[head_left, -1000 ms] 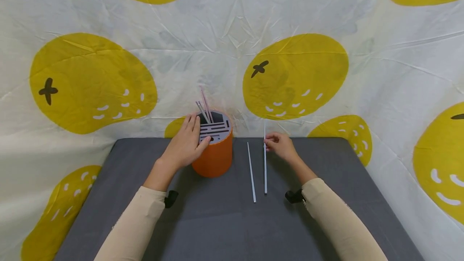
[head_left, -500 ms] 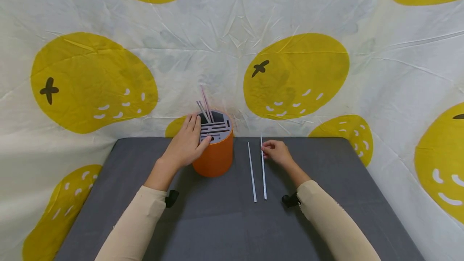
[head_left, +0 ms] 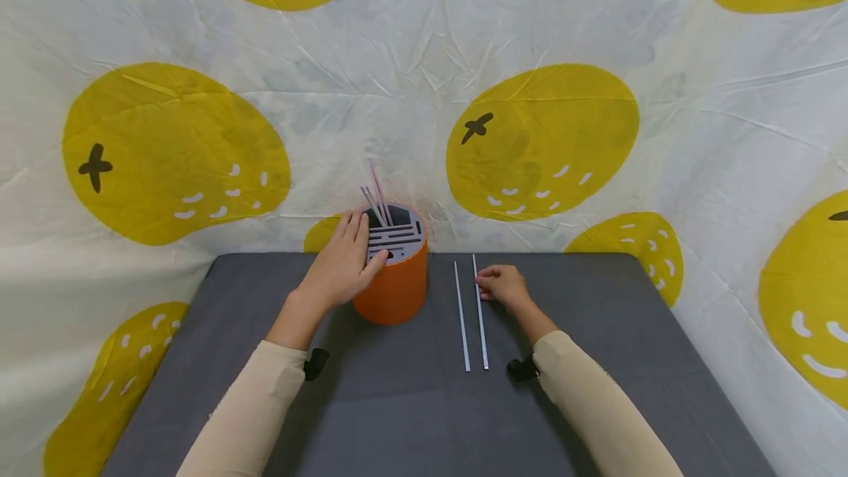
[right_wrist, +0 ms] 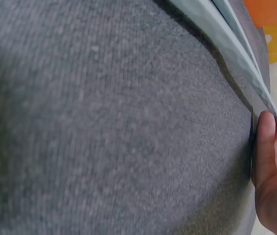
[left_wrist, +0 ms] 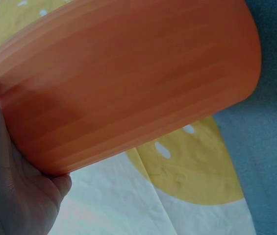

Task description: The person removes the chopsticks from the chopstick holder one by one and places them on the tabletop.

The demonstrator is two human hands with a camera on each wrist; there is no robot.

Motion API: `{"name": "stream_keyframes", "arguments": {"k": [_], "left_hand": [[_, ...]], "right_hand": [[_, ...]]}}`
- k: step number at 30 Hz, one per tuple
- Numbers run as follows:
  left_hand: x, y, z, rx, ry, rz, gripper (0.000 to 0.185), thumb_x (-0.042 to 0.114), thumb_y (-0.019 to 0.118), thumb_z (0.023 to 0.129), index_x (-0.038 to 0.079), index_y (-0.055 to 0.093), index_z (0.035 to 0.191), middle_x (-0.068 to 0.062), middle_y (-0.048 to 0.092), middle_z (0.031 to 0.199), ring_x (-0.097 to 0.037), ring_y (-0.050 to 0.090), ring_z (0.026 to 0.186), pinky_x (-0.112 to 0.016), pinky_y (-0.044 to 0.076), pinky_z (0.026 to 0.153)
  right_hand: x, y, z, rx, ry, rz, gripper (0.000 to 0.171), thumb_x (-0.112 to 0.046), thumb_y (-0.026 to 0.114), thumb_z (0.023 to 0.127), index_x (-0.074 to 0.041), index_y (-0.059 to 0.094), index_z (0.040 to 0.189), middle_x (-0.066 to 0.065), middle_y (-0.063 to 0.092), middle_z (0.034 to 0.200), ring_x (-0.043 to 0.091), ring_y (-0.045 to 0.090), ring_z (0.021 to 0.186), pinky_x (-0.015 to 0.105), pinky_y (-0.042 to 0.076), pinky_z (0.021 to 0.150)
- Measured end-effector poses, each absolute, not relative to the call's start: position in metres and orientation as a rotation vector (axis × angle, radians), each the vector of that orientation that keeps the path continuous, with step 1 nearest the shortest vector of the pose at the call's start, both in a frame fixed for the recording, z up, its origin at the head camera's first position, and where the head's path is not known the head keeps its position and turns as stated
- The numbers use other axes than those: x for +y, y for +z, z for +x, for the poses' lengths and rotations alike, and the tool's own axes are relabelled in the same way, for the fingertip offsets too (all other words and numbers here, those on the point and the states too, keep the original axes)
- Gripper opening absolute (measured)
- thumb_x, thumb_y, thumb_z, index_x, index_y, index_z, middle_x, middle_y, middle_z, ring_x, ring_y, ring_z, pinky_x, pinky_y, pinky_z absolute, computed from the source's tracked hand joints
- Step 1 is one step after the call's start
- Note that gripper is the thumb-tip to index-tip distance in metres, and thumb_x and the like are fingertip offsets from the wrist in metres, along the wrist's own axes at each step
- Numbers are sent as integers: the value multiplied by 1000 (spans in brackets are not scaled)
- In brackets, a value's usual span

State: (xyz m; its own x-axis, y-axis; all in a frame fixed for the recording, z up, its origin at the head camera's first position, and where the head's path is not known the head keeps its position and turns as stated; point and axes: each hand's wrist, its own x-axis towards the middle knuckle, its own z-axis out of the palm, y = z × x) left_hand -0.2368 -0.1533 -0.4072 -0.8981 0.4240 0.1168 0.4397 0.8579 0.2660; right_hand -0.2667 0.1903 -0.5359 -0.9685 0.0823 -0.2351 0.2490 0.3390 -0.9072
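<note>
An orange round holder [head_left: 396,294] with a grey slotted lid [head_left: 397,238] stands at the back of the grey mat [head_left: 397,418]. A few thin straws [head_left: 375,196] stick up from it. My left hand [head_left: 341,267] grips its left side, fingers over the rim; the left wrist view shows the holder [left_wrist: 128,73] against my palm [left_wrist: 11,186]. Two pale straws lie side by side on the mat. My right hand [head_left: 503,287] pinches the far part of the right straw [head_left: 481,333], also seen as the straw [right_wrist: 236,58] at my fingers [right_wrist: 270,161]. The left straw [head_left: 461,315] lies free.
A white cloth with large yellow fruit prints [head_left: 543,138] hangs behind and drapes round the table. The mat's far edge runs just behind the holder. Bare mat [right_wrist: 104,122] stretches towards me in front of both arms.
My right hand has lowered the straw's raised far end onto the mat and shifted it left, so it now lies flat beside the other straw. The left hand and holder stayed put.
</note>
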Motion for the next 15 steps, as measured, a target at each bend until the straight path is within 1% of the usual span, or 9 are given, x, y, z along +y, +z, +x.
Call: {"name": "stream_keyframes", "arguments": {"k": [4,11,15], "left_hand": [[-153,-407,-237,-2972,-452,-693,83,54,31,109,-4,7,164,-21,1,173,-36,-4,161,-51,11,131],[-153,-407,-236,-2975,-457,-690,82,53,31,109,-3,7,164,-20,-1,174,-36,-5,161,-51,10,131],[-153,-408,-236,-2978,-453,-687,82,53,31,109,-3,7,164,-21,0,173,-36,-6,161,-51,10,131]], "right_hand": [[188,-537,-267,2465,-1677,333,24,-7,71,97,8,72,116,13,71,92,7,65,66,23,61,62],[186,-538,-266,2551,-1615,323,19,-6,73,94,7,75,108,9,71,82,7,66,61,23,60,59],[186,-539,-265,2582,-1587,310,19,-7,74,94,7,76,107,10,73,83,6,65,61,22,60,59]]}}
